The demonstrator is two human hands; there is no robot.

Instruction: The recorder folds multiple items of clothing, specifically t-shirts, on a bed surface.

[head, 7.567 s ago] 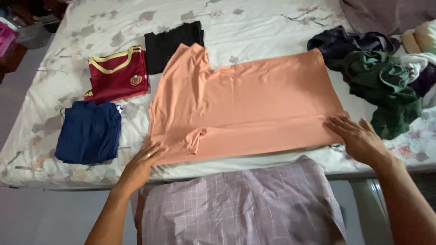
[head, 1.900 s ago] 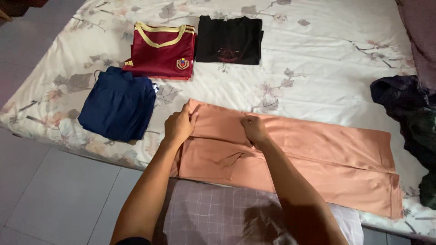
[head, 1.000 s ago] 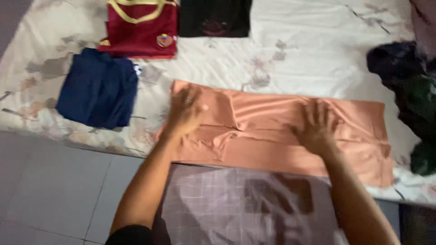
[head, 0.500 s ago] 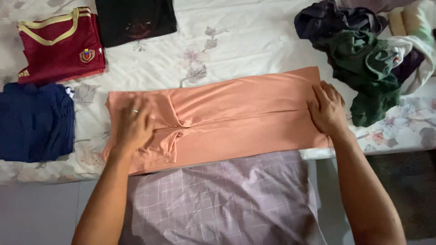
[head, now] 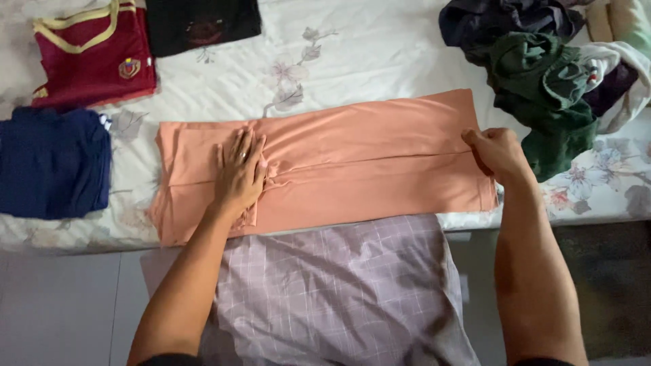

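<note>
The right hand (head: 498, 150) is closing its grip on the right end of the peach shirt (head: 352, 163), fingers curled over the hem edge with the cloth pinched in them. The left hand (head: 241, 173) is not gripping anything: its fingers are lying flat and slightly spread, palm down, pressing the cloth near the left end, where a sleeve is tucked under in a small bunch of wrinkles.

The peach shirt is lying folded into a long band on the bed (head: 380, 61), close to the near edge, with its long axis running left to right across the person's front. The band is stretching from the pressed left part away to the gripped right end, so the right hand is sitting at the very tip of that axis while the left hand is resting well inside the band, near its collar end. Both forearms are reaching forward from the bottom of the view, the right one nearly straight, the left one angling inward.

Beyond the shirt's left end, a folded navy garment (head: 51, 163) is lying just beside it, with a folded maroon jersey (head: 91, 54) and a folded black shirt (head: 200, 24) farther back. Near the right hand, a heap of unfolded clothes (head: 542, 74), dark green and navy among them, is sitting just past the shirt's right end. The person's checked garment (head: 339, 291) is filling the foreground.
</note>
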